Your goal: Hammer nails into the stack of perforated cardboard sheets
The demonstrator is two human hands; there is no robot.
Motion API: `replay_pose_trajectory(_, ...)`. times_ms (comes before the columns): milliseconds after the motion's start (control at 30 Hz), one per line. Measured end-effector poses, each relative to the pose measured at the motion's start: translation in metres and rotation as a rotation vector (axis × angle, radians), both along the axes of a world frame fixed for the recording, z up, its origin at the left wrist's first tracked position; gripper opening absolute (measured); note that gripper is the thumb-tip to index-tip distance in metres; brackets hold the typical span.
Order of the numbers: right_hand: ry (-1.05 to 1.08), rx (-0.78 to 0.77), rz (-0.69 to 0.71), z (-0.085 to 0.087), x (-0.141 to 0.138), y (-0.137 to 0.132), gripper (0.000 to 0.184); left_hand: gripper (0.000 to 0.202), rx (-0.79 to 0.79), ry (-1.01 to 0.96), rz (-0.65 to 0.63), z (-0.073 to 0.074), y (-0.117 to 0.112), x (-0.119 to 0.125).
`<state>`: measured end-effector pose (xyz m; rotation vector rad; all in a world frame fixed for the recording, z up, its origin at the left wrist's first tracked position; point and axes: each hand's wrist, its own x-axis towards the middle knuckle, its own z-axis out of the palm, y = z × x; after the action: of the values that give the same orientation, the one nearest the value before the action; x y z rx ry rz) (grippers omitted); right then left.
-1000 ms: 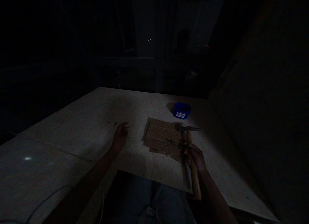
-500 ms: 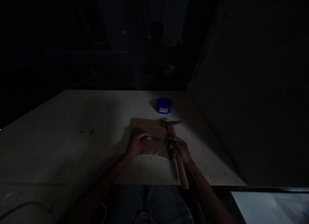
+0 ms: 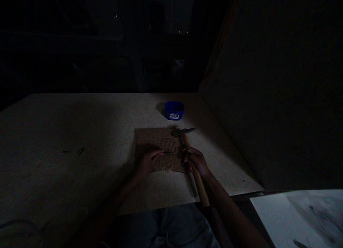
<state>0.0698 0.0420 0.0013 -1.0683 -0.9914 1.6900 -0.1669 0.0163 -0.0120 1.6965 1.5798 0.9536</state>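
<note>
Two hands meet at one small board on a dim table. Your left hand lies palm down on the perforated brown board, fingertips drawn close together at a short row of small dark nails set in its near half; it is too dark to tell whether they pinch one. Your right hand is wrapped around the wooden handle of a hammer, whose metal head rests at the board's far right corner. Only that short row looks filled, and most of the holes appear bare. Both forearms reach in from the near edge, wrists low. A few loose nails lie well to the left on the table, a blue tub stands just beyond the board, and a tall panel rises at right.
</note>
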Motion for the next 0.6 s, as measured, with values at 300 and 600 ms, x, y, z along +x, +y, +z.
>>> replay_pose_trajectory(300, -0.047, 0.022, -0.008, 0.004, 0.000, -0.002, 0.029, 0.023, 0.119, 0.001, -0.009, -0.027, 0.001, -0.003)
replay_pose_trajectory(600, -0.105, 0.052, -0.025, 0.003, 0.000, -0.003, 0.030, 0.022, 0.163, 0.014, 0.002, -0.025, 0.001, 0.001)
